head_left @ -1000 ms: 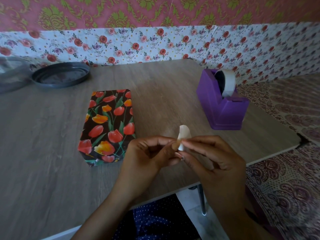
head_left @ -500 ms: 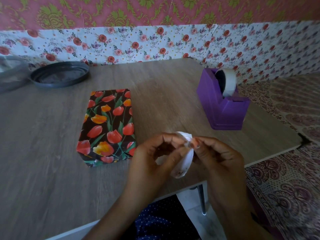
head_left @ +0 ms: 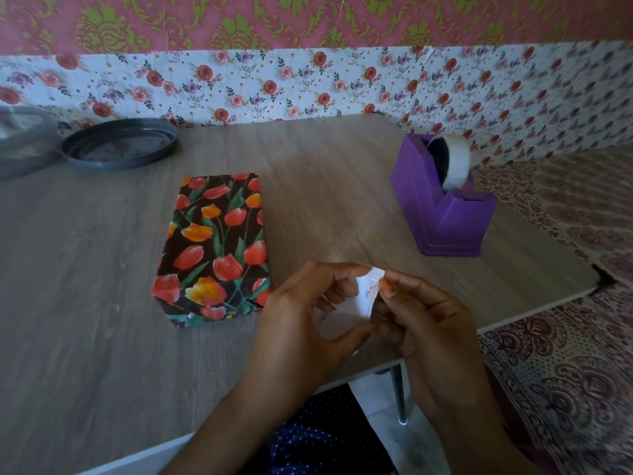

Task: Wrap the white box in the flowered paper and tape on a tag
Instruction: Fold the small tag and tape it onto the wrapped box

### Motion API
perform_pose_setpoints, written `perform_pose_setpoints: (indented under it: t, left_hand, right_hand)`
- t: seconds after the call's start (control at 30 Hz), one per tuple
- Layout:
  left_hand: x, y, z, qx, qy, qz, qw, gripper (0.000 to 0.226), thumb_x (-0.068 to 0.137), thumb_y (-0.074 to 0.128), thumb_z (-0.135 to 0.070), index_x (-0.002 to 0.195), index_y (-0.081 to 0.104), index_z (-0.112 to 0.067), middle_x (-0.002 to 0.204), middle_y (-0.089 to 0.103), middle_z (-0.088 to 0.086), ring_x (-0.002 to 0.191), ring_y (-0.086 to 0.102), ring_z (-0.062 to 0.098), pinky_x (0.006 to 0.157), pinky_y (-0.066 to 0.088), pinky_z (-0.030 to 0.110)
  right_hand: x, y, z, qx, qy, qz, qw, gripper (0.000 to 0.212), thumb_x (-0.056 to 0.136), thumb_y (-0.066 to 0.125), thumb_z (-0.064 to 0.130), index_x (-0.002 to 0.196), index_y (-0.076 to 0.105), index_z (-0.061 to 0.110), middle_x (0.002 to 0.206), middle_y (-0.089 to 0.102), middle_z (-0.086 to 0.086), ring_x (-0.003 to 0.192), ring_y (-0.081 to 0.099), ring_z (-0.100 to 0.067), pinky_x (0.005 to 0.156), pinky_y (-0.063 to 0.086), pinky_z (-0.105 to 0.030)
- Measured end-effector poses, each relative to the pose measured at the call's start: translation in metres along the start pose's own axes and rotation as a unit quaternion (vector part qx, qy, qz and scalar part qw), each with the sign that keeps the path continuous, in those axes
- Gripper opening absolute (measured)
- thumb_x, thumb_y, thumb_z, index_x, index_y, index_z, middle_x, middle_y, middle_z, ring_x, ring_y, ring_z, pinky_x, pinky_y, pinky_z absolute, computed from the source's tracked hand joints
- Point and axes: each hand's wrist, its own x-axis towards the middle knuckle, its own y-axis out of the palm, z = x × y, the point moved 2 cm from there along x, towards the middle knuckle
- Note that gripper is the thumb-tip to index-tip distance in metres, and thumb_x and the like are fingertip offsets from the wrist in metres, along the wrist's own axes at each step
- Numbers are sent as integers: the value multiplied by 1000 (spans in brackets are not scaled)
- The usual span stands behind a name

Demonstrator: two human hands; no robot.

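Pinching a small white tag (head_left: 363,299) between them, both hands are raised over the near edge of the wooden table (head_left: 85,303). The left hand (head_left: 308,313) curls round the tag's left side, its forefinger tip on the upper edge and its thumb under the lower edge. The right hand (head_left: 421,323) grips the tag's upper right corner between thumb and forefinger, with its other fingers bent loosely beneath. The tag bows into a curve between the two grips. It has faint print near the top, too small to read.

The wrapped box (head_left: 215,245) lies flat on the table just to the left of the left hand, its near right corner beside that hand's knuckles. It is fully covered in black paper with red and orange tulips, its long side running away from the person. Neither hand holds it.

Beyond the right hand and a little to its right, well apart from it, stands a purple tape dispenser (head_left: 442,214) with a white tape roll (head_left: 452,162) seated in it.

Far beyond the left hand and off to its left, a dark round lid (head_left: 120,145) rests at the back of the table. Beside it, a clear plastic bag (head_left: 20,142) sits at the edge of the view.

Below the hands a metal table leg (head_left: 399,392) and dark dotted clothing (head_left: 325,433) show. To the right of the right hand lies a patterned bedspread (head_left: 565,354).
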Motion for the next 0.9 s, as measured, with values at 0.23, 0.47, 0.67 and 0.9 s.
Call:
perform_pose_setpoints:
  t: [0.23, 0.47, 0.67, 0.9]
  left_hand:
    - [0, -4, -3, 7, 38, 32, 999, 38, 66, 73, -29, 103, 67, -24, 98, 64, -12, 87, 59, -5, 74, 43, 5]
    - [-2, 0, -8, 16, 15, -50, 999, 30, 67, 74, -43, 87, 71, -20, 85, 69, -14, 77, 64, -6, 65, 53, 15]
    - [1, 3, -7, -4, 20, -37, 999, 13, 81, 70, -19, 93, 74, -18, 87, 72, -10, 79, 66, -5, 68, 53, 12]
    - [5, 2, -8, -2, -12, -54, 998, 22, 81, 56, -29, 81, 71, -14, 76, 68, -12, 71, 65, -5, 61, 50, 7]
  right_hand:
    - [2, -2, 5, 12, 66, 12, 998, 24, 60, 70, 30, 70, 75, 10, 72, 72, -14, 66, 70, -18, 55, 53, -20]
    - [1, 0, 1, 83, 113, 60, 988, 20, 72, 62, 20, 77, 73, 4, 72, 70, -12, 64, 66, -13, 57, 53, -18]
    - [-1, -6, -9, 117, 107, 66, 985, 45, 50, 85, 38, 83, 75, 9, 83, 72, -8, 79, 68, -12, 70, 55, -22]
    - [0, -7, -5, 67, 48, 0, 997, 34, 53, 79, 40, 74, 75, 14, 72, 70, -4, 69, 66, -9, 64, 55, -20]
